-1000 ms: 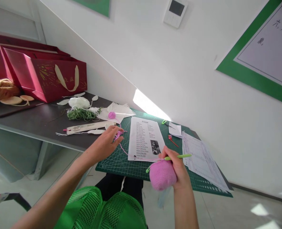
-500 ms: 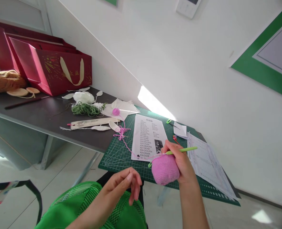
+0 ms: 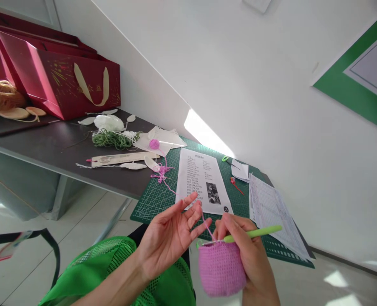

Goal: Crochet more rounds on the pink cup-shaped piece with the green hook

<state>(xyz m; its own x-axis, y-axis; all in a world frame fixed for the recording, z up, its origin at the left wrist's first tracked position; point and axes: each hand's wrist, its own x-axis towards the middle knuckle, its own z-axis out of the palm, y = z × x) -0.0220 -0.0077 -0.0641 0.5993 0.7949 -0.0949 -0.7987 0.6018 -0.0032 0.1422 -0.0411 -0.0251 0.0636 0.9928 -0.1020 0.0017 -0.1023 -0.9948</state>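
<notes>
My right hand (image 3: 244, 244) grips a crochet hook (image 3: 265, 231) with a green handle, along with a pink crocheted piece (image 3: 222, 270) shaped like a cup. The hook's metal tip lies at the top rim of the piece, near a green stitch marker (image 3: 199, 244). My left hand (image 3: 174, 236) is open, palm up and fingers spread, just left of the piece. Pink yarn (image 3: 207, 224) runs from the rim up to the left fingers. From there it leads to a loose pink tangle (image 3: 161, 172) and a small pink ball (image 3: 154, 144) on the table.
A printed pattern sheet (image 3: 196, 170) lies on the green cutting mat (image 3: 156, 199). Handwritten sheets (image 3: 271, 212) and a small white paper (image 3: 240, 170) are to its right. Left are green yarn (image 3: 111, 139), white leaf-shaped pieces, and red paper bags (image 3: 86, 87) by the wall.
My left hand has risen, turned palm up and spread its fingers at the yarn. My right hand has brought the crocheted piece and hook lower and nearer to me.
</notes>
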